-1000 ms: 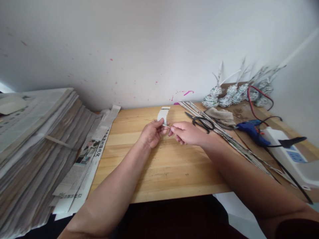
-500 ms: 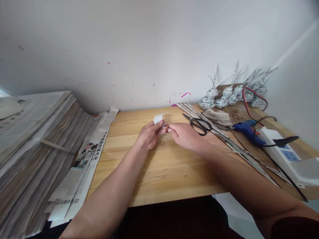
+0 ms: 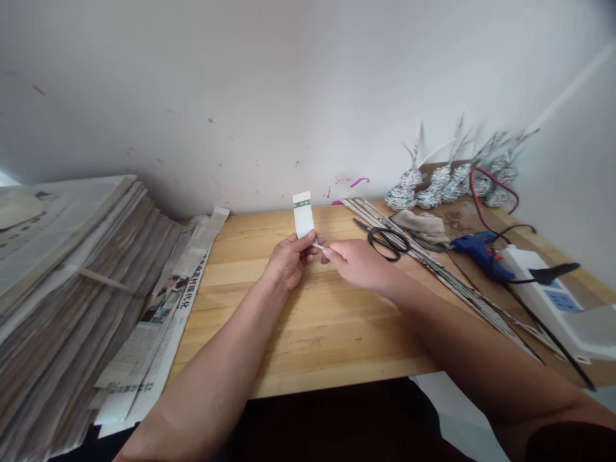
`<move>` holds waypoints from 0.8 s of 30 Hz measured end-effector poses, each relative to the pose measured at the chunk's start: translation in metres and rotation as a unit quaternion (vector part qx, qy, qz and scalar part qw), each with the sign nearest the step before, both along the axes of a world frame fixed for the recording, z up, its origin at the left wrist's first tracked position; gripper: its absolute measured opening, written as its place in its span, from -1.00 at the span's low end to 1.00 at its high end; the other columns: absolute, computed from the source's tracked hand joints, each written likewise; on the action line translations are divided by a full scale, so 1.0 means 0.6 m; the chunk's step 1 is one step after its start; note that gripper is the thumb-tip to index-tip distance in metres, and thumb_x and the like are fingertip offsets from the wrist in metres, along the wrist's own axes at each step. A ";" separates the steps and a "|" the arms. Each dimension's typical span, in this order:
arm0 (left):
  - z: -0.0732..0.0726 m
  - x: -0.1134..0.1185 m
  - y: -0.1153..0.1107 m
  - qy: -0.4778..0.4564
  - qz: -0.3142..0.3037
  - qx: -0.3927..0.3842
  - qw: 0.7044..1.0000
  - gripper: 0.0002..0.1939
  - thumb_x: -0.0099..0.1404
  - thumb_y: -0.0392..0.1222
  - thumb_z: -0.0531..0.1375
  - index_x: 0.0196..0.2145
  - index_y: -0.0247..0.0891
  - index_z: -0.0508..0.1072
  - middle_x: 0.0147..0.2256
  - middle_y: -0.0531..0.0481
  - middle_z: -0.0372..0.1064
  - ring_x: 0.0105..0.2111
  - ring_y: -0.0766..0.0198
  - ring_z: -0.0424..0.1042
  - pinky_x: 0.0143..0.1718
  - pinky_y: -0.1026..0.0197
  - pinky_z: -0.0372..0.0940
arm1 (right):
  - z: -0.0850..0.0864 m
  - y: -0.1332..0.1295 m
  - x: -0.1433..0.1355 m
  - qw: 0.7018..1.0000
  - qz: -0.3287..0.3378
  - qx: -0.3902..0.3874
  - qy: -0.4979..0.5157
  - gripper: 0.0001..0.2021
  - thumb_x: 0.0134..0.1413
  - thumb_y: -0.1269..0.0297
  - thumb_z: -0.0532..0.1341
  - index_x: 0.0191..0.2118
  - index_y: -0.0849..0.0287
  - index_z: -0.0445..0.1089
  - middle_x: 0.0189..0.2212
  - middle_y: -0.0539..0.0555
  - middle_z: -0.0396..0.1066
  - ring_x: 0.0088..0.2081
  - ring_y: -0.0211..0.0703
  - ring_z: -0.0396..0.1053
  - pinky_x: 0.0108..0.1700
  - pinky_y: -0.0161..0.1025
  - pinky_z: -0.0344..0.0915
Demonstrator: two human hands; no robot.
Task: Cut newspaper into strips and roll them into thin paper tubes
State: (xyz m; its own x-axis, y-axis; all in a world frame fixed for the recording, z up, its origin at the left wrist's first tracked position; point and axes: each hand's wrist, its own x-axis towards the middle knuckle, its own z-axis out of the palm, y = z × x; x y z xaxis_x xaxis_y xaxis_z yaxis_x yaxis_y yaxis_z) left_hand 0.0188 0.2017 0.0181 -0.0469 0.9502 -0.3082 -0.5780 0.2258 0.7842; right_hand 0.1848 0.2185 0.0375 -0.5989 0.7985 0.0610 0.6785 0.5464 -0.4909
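Note:
A white paper strip (image 3: 303, 215) with a green printed band near its top end stands up from the fingers of my left hand (image 3: 291, 260), whose thumb presses on its lower part. My right hand (image 3: 353, 262) pinches the thin rolled end of the paper, close beside the left fingertips. Both hands are above the middle of the wooden table (image 3: 308, 346). Black-handled scissors (image 3: 387, 242) lie just right of my right hand, beside a bundle of long thin paper rods (image 3: 447, 282).
Stacked newspapers (image 3: 91, 276) and loose newspaper strips (image 3: 168, 301) cover the left side. At the right are a blue glue gun (image 3: 481, 253), a white power strip (image 3: 553, 295), a cloth (image 3: 421, 226) and several woven paper figures (image 3: 404, 189) by the wall.
The paper strip, curled over before, now stands straighter and taller, with its green band showing. Its rolled end shows more plainly between my hands, which have barely moved.

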 end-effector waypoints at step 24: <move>0.001 0.000 0.003 -0.001 0.010 -0.002 1.000 -0.92 0.23 -0.39 0.31 -0.41 -0.44 0.49 -0.50 -0.04 0.47 -0.64 0.51 0.35 -0.58 0.49 0.30 | -0.002 0.004 0.002 0.993 0.008 -0.092 0.075 -0.71 0.37 0.27 -0.02 -0.27 0.16 0.41 -0.50 0.01 0.44 -0.47 -0.22 0.39 -0.36 -0.30 0.18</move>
